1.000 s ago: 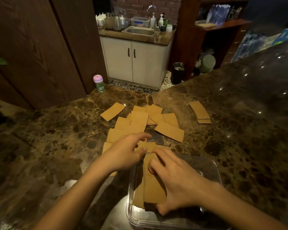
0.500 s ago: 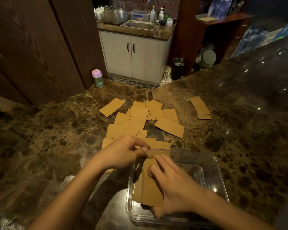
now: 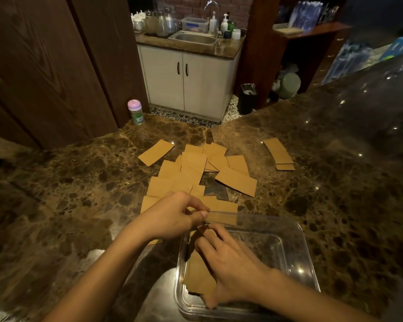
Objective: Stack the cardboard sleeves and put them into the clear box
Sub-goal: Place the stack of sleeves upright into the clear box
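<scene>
Many flat brown cardboard sleeves [image 3: 191, 173] lie scattered and overlapping across a dark brown marble counter [image 3: 79, 194], the largest surface in view. At the counter's near edge sits a clear rectangular plastic box [image 3: 296, 252] with rounded corners. Inside its left half rests a stack of brown cardboard sleeves [image 3: 199, 275], lying flat on the floor of the box. The person's right hand [image 3: 228, 263] is spread palm down over this stack, fingers pressing along its top and thumb at its near end. The left hand [image 3: 172, 217] is at the box's far left corner with fingers curled and thumb tip on the rim; it may be pinching the rim, though the grip is hard to make out. To the far right, well apart from the pile, lies a small separate stack of sleeves [image 3: 278, 152]. Near the wooden wall stands a small pink-lidded bottle [image 3: 135, 111].
</scene>
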The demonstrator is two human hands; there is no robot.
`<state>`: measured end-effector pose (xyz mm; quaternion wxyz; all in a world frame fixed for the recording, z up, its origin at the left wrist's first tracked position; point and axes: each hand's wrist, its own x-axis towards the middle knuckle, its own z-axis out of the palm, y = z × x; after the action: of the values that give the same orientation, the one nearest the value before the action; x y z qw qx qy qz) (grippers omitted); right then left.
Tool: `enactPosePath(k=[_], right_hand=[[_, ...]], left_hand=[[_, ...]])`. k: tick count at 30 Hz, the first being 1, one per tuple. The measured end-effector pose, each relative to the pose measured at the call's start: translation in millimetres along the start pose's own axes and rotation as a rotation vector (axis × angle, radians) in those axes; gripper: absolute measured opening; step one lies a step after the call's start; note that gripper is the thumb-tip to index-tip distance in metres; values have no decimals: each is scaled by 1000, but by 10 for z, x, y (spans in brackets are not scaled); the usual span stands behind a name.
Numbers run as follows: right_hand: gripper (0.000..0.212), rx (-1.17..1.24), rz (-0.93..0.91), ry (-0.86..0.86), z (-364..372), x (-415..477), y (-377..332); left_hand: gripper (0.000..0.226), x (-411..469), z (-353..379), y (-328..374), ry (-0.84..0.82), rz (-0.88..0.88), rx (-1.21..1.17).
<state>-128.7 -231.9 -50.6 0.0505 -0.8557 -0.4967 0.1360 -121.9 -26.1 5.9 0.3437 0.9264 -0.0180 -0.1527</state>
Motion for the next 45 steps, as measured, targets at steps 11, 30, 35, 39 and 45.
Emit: enactPosePath(k=[11,30,35,39,45], right_hand=[[77,-79,-53,152,26,8,-62],[73,45,-151,56,-28,-145,219],[94,107,-118,19,-99,-123,217],[85,74,-83,45,-83,-88,167],[82,82,-9,84,0,-33,94]], left_hand=[[25,17,15,18,16,-7,9],[23,62,24,-18,29,-5,-31],[22,87,13,-47,32,-1,-49],[23,91,24,-47,33,4,-45],[22,117,54,-56,51,3,-27]])
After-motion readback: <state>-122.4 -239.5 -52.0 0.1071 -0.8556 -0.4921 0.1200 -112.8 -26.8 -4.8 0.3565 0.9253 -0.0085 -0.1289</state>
